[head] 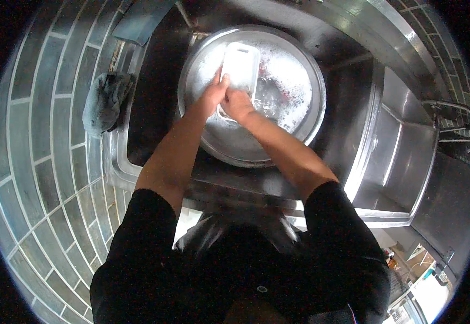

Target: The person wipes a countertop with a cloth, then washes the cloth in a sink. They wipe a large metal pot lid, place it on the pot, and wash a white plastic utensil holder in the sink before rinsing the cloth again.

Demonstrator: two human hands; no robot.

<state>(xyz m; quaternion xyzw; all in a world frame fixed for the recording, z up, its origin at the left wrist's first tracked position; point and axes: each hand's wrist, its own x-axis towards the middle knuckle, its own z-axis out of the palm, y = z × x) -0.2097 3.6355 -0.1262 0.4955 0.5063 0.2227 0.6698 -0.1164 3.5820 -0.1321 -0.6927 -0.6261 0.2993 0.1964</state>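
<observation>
A large round metal basin (235, 152) of soapy water sits in a stainless-steel sink (275, 182). Over the basin's left half is a white rectangular plastic container (241, 60), tilted lengthwise away from me. My left hand (215, 96) grips its left edge, thumb on the near side. My right hand (237, 104) is curled against the container's lower part; whether it holds a cloth or sponge is hidden. White foam (291, 69) floats right of the container, with some reddish bits under it.
A grey cloth (107, 103) hangs over the sink's left ledge beside the tiled wall (40, 133). To the right is a second steel sink compartment (409, 150), with a bent metal rack or pipe (456, 105) beyond it. A steel ledge curves along the far side.
</observation>
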